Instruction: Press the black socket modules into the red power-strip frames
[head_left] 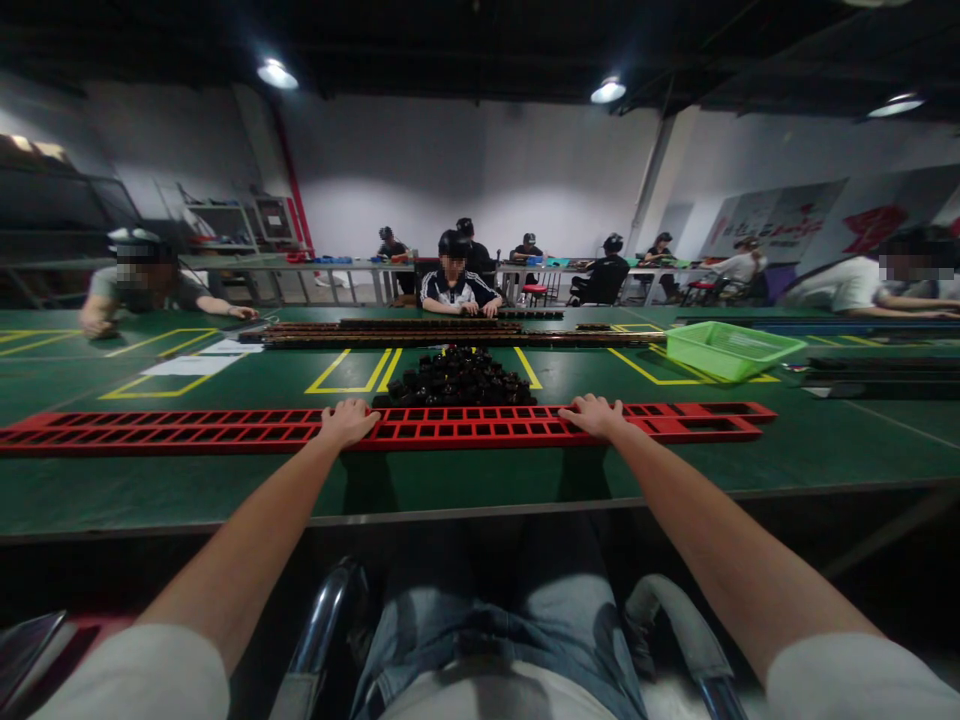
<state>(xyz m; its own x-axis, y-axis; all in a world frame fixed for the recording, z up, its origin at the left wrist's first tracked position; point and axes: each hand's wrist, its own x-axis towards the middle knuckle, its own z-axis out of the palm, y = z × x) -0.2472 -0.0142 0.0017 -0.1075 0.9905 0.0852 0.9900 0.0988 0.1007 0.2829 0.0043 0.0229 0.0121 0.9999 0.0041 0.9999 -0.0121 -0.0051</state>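
Two long red slotted strips (465, 431) lie side by side across the front of the green table, with rows of rectangular openings. My left hand (349, 423) is closed over them left of the middle, its fingers reaching over the far edge. Further right, my right hand (595, 415) grips the same pair, fingers bent over the top. The undersides of both hands are hidden. Just behind the strips, between my hands, sits a heap of small black parts (459, 378), too dark to make out singly.
A green plastic basket (731, 350) stands at the right beyond the strips. Long dark bars (450, 335) lie behind the heap, before a seated person (456, 285). White papers (191, 364) lie at left. Other people work at both sides. The table's edge (480, 517) runs before my lap.
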